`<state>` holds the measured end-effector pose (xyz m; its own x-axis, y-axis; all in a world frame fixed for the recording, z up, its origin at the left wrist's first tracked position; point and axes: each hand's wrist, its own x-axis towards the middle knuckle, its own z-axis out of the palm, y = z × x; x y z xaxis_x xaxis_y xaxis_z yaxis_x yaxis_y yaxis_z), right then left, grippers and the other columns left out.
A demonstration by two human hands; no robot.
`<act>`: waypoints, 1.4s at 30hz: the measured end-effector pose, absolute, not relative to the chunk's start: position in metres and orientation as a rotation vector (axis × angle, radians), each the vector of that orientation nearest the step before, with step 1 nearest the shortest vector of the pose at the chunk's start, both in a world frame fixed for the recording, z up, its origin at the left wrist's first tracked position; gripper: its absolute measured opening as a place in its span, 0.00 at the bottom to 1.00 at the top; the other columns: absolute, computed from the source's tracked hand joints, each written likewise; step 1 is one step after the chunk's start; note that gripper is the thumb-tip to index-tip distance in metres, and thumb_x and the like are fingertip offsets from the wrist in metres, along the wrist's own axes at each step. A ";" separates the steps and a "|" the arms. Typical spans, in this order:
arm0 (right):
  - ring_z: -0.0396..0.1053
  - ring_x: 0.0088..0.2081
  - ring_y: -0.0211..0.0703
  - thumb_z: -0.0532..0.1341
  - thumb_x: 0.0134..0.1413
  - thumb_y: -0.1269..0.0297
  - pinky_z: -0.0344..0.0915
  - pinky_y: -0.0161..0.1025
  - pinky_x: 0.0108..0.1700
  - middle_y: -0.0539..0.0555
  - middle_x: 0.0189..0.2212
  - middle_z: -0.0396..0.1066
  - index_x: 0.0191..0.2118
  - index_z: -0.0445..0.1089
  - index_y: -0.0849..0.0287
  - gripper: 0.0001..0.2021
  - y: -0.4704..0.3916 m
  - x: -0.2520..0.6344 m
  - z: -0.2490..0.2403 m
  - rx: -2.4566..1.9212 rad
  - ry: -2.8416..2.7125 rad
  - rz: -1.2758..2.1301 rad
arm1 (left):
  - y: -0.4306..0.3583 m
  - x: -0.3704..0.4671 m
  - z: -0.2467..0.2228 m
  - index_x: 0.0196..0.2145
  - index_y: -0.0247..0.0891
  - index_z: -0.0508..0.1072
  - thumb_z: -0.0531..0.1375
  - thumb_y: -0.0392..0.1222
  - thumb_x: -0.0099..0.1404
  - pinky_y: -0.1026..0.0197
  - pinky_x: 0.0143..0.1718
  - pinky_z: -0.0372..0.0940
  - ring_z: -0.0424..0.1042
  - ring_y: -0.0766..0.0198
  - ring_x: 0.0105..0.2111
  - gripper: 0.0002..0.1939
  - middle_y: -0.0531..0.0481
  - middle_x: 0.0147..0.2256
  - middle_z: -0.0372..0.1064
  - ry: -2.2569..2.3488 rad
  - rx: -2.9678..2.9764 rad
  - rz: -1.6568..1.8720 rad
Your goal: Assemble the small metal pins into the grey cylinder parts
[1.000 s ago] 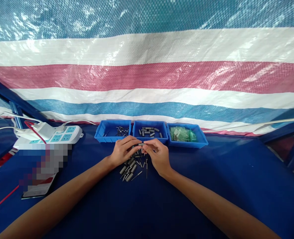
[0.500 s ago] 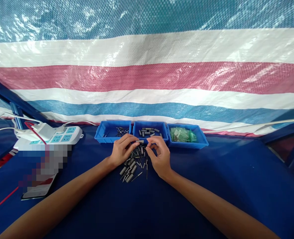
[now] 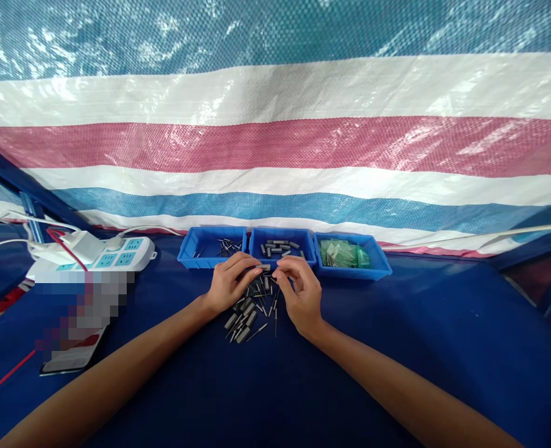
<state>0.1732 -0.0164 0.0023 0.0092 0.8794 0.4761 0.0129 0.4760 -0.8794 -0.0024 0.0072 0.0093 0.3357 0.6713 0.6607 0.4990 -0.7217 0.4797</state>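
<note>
My left hand (image 3: 232, 283) pinches a short grey bar (image 3: 263, 267) between thumb and forefinger. Facing it, my right hand (image 3: 300, 292) has thumb and fingertips drawn together close to the bar's right end; whatever small thing is in that pinch I cannot make out. Below both hands, a loose pile mixes several grey bars (image 3: 244, 335) with thin metal pins (image 3: 257, 331) that look like pop rivets. Part of this pile is hidden behind my left fingers.
Three blue bins stand behind my hands: the left bin (image 3: 196, 262) holds pins, the middle bin (image 3: 309, 256) grey bars, the right bin (image 3: 379, 267) green plastic packets (image 3: 343, 253). At left lie a white power strip (image 3: 138, 254) with cables and a phone (image 3: 73, 361). A striped tarp (image 3: 275, 143) hangs behind.
My right hand has shifted very slightly, its fingertips turning near the bar's end. The left hand keeps its hold on the grey bar, almost still.
</note>
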 end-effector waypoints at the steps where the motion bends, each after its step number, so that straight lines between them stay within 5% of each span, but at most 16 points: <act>1: 0.68 0.38 0.41 0.57 0.58 0.68 0.69 0.42 0.43 0.56 0.42 0.64 0.41 0.68 0.55 0.06 -0.017 0.173 0.003 -0.844 -1.408 0.809 | 0.007 -0.003 0.009 0.39 0.35 0.71 0.56 0.39 0.66 0.63 0.35 0.67 0.71 0.64 0.34 0.07 0.46 0.34 0.72 1.068 2.406 1.329; 7: 0.66 0.48 0.48 0.57 0.58 0.68 0.68 0.46 0.47 0.58 0.43 0.66 0.41 0.70 0.55 0.07 -0.018 0.173 0.005 -0.834 -1.433 0.777 | 0.007 -0.003 0.008 0.39 0.35 0.72 0.56 0.38 0.66 0.62 0.35 0.67 0.71 0.64 0.35 0.07 0.46 0.34 0.72 1.058 2.404 1.337; 42: 0.68 0.51 0.45 0.54 0.58 0.77 0.69 0.43 0.51 0.58 0.50 0.69 0.46 0.67 0.57 0.13 -0.020 0.173 0.008 -0.828 -1.670 0.460 | 0.009 -0.002 0.006 0.39 0.35 0.73 0.59 0.33 0.64 0.66 0.34 0.65 0.71 0.68 0.32 0.06 0.48 0.33 0.72 1.054 2.371 1.470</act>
<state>0.1733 -0.0205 0.0078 -0.0926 0.7286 0.6786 0.2781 0.6734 -0.6850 -0.0023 0.0091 0.0062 0.2691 0.6367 0.7226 0.4799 -0.7391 0.4726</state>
